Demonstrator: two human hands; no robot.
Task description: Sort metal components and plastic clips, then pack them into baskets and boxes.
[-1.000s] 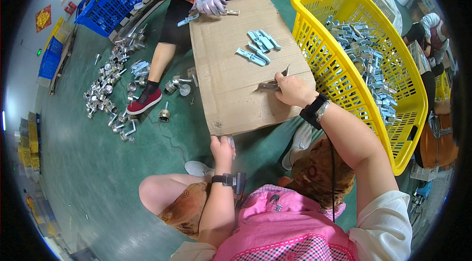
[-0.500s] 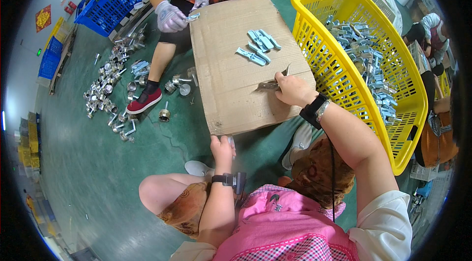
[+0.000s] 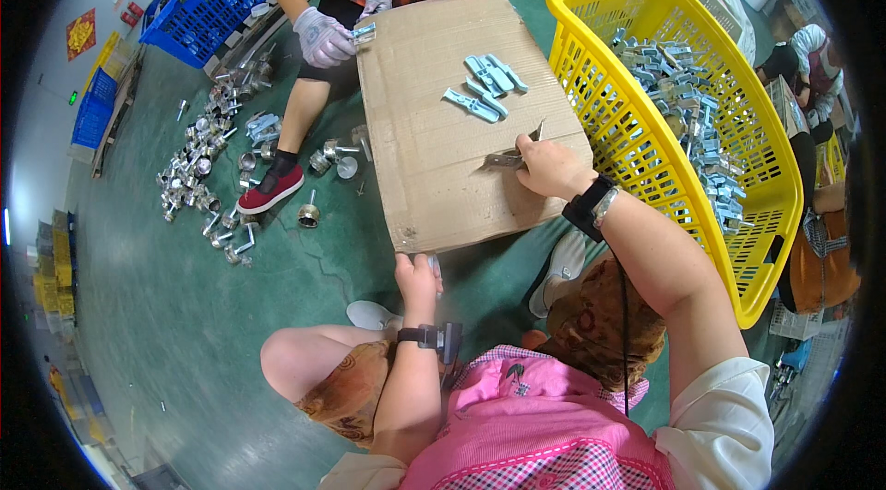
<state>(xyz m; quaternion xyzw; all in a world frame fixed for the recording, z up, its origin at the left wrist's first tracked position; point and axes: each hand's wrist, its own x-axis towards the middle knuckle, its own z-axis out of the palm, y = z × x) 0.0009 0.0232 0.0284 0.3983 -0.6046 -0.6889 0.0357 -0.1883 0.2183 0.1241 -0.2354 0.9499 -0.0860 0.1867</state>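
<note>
Gripping a dark metal piece (image 3: 503,160) over a cardboard sheet (image 3: 452,199)

The right hand (image 3: 551,170) is closed around the metal piece, whose ends jut out leftward and to the far side. It sits at the right of the sheet, probably so the surface can bear it. The left hand (image 3: 420,278) is curled at the sheet's near left corner, perhaps to steady it; whether it pinches the edge, I cannot tell. Light-blue clips (image 3: 486,87) lie mid-sheet, farther off, seemingly within reach of both sides. At the far left corner, a co-worker's gloved hand (image 3: 325,40) holds another bluish piece (image 3: 364,33). To the right, the yellow basket (image 3: 637,144) of similar parts likely stands close for easy reach.
</note>
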